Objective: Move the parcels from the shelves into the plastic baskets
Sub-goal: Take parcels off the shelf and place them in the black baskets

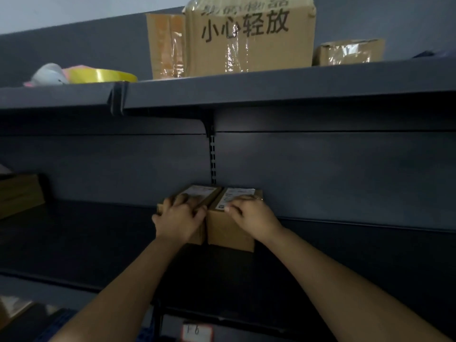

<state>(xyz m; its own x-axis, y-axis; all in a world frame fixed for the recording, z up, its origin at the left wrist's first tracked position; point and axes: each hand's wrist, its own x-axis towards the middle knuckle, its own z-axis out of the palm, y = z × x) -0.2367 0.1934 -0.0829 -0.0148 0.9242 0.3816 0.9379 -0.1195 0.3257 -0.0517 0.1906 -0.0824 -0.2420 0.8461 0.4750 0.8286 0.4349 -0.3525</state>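
Both forearms reach up from the bottom edge toward the middle shelf (86, 233), left hand (179, 218) and right hand (251, 214) close together.

Parcels: left parcel (197, 193) and right parcel (229, 233) are brown cartons standing side by side, flanks touching, at the join between two shelf bays. Each has its long axis running from the shelf front toward the back panel (345, 169). White labels face up, and the short end faces are turned toward me.

Surroundings, left to right: a brown box (17, 193) at the far left of the same shelf, well apart from the pair. On the upper shelf (271, 82) sit a yellow tape roll (103, 75), a large carton (249, 38) printed with black characters, and a small taped box (350, 51). Shelving and wall are dark grey and the light is dim. A handwritten tag (196, 332) hangs on the shelf edge below.

Fingers: the left hand's fingers are curled over the top of the left parcel, thumb down its left side, gripping it. The right hand's fingers are bent onto the label and near top edge of the right parcel, holding it
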